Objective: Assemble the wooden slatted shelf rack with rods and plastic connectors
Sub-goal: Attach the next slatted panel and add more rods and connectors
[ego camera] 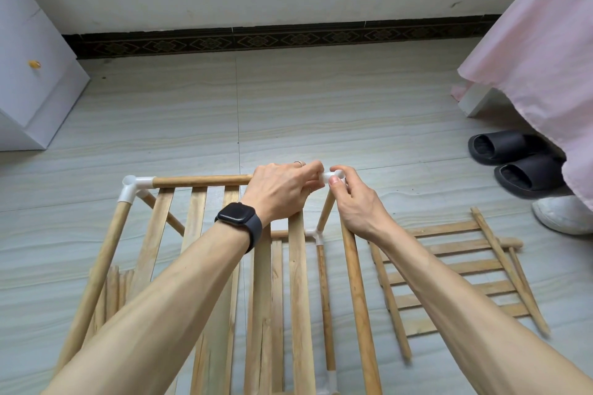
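Wrist of left hand (282,189): black smartwatch (239,218), screen dark, nothing legible.

Rack (298,298) stands on the floor directly in front of the person. Far top rod (202,180) runs left to right. Side rods and slats run with their long axis toward the camera. White corner connector (134,187) at far left, one socket opening upward. Second white connector (333,176) at far right corner, open socket also facing up.

Left hand: fingers curled round the right end of the far top rod, touching that second connector. Right hand (356,202): thumb and fingers pinch the same connector from the right.

Spare slatted panel (449,276) lies flat to the right of the rack. Loose rods (115,285) are bundled at lower left.

Floor (321,106): pale striped tile. Dark patterned skirting (272,38) under a white wall. White cabinet (35,74) at left, pink cloth (545,58) at right, black slippers (513,157) beside it.
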A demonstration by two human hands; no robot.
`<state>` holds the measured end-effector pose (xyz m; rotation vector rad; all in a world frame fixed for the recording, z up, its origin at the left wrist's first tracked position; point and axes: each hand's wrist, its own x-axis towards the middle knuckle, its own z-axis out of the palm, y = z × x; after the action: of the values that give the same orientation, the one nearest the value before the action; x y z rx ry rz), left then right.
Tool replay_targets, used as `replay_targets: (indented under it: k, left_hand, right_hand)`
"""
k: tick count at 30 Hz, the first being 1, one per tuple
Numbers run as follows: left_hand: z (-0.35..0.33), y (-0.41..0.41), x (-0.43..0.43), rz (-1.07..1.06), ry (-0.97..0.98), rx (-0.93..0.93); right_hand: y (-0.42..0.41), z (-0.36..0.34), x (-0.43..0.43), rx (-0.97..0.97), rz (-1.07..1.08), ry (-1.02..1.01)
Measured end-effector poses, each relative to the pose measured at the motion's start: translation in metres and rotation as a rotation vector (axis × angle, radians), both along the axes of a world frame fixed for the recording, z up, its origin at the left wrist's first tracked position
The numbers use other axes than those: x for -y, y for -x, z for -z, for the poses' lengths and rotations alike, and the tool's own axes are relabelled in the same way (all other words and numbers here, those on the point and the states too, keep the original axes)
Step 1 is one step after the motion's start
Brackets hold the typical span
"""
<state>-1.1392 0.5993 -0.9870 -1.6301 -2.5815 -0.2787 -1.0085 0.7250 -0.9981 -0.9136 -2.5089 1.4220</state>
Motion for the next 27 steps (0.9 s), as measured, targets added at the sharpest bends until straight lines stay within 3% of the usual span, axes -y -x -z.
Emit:
replay_targets:
  k: [6,8,10,13,14,16,19,21,27]
  left_hand:
    - [-0.005,0.006,0.009,-0.034,-0.007,0.193]
    - [-0.009,0.012,0.032,-0.073,-0.098,0.148]
    - [-0.014,0.029,0.072,-0.239,-0.191,0.054]
    - [-0.016,0.057,0.149,-0.651,-0.203,0.018]
    - [-0.016,0.063,0.171,-0.781,-0.191,0.095]
    - [-0.014,0.068,0.2,-0.935,-0.274,0.451]
    - [-0.013,0.07,0.213,-0.969,-0.472,0.939]
    - [-0.013,0.071,0.215,-0.932,-0.529,1.042]
    - [-0.003,0.078,0.21,-0.879,-0.625,1.089]
  right_hand:
    - [0.004,-0.001,0.0,-0.03,0.01,0.047]
    - [0.002,0.0,-0.003,-0.039,0.006,0.076]
    - [0.0,0.001,-0.006,-0.039,-0.005,0.107]
    - [0.011,0.001,-0.005,-0.003,-0.021,0.199]
    - [0.019,-0.001,-0.003,-0.012,0.014,0.218]
    - [0.037,-0.005,0.002,-0.037,0.123,0.25]
    - [0.056,-0.008,0.005,0.025,0.134,0.242]
    - [0.063,-0.007,0.004,0.069,0.102,0.234]
    - [0.073,0.005,0.002,0.057,0.152,0.253]
